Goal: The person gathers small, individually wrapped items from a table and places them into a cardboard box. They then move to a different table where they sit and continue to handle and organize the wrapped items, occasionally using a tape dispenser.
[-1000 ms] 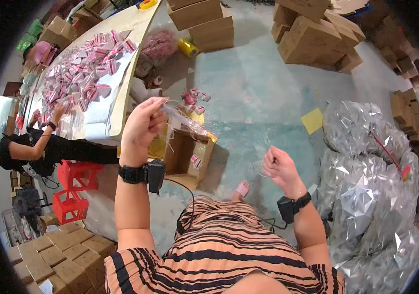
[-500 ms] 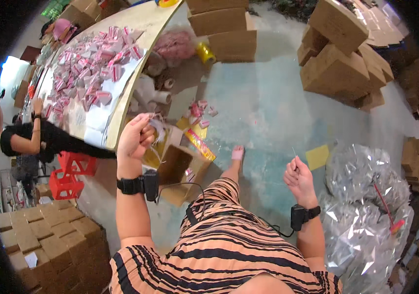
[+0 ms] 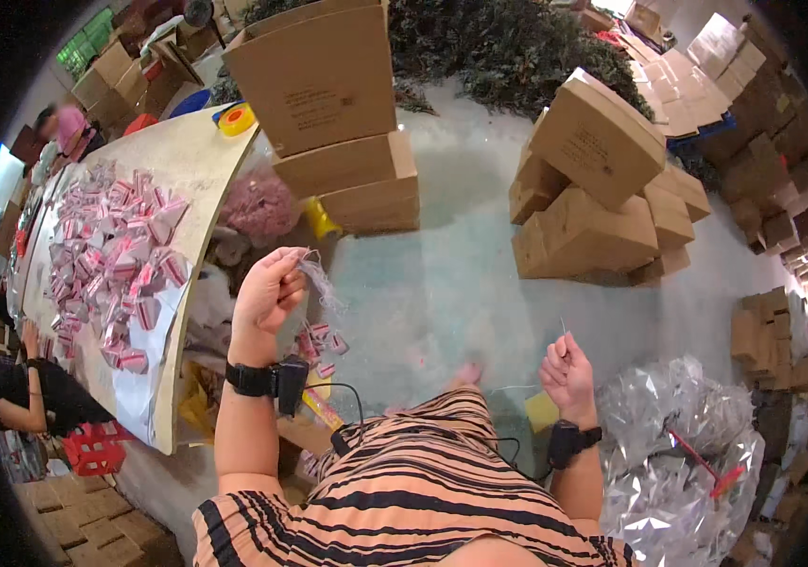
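My left hand [image 3: 272,288] is raised beside the table's right edge, its fingers pinched on a bunch of fine white strings [image 3: 325,286] that dangles loosely to the right. Well apart from it, my right hand [image 3: 567,380] is closed too. A short, thin, pale strand [image 3: 563,327] sticks up from its fingertips; whether it is thread or something stiff, I cannot make out. Both wrists wear black straps with small boxes. Nearest the left hand, many small pink-and-white packets [image 3: 116,250] lie heaped on the table [image 3: 206,156].
Open cartons [image 3: 347,180] stand ahead, and more cartons [image 3: 593,227] are piled ahead right. Shiny silver plastic [image 3: 678,454] bulges at my right, with a red-handled tool [image 3: 706,468] on it. A person [image 3: 31,402] works at the far left near a red stool [image 3: 92,449].
My view has swung, bringing more of the area ahead into sight. The white strings now hang plainly from my left hand. My right hand still pinches its thin strand.
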`<action>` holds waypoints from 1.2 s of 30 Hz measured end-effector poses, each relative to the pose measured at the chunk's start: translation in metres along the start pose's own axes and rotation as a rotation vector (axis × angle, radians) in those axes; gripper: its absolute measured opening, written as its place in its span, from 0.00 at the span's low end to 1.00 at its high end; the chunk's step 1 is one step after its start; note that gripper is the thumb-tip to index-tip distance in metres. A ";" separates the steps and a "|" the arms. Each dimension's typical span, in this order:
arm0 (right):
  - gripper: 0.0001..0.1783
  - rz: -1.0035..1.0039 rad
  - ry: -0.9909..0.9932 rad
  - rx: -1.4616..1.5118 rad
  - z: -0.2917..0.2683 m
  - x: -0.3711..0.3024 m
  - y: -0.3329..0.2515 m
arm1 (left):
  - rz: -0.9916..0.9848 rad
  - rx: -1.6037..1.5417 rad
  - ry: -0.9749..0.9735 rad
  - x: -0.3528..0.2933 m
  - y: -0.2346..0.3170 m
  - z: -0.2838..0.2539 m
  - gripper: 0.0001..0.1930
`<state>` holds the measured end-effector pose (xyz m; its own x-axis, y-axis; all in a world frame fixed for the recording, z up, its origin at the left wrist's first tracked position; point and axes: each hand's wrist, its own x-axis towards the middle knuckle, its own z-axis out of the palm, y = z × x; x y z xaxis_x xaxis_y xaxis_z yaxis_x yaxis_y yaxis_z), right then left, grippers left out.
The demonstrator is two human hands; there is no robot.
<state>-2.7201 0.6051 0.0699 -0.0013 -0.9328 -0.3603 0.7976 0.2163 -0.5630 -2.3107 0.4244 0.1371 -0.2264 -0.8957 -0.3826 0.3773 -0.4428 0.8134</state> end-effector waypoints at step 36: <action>0.18 0.066 -0.467 0.011 0.187 0.739 -0.385 | 0.278 -0.361 0.105 0.661 0.148 0.343 0.08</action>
<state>-2.9157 -0.2210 0.1593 0.3190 -0.9475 -0.0208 0.7934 0.2790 -0.5410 -2.7124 -0.2192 0.1547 0.0129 -0.9733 -0.2291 0.7034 -0.1540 0.6939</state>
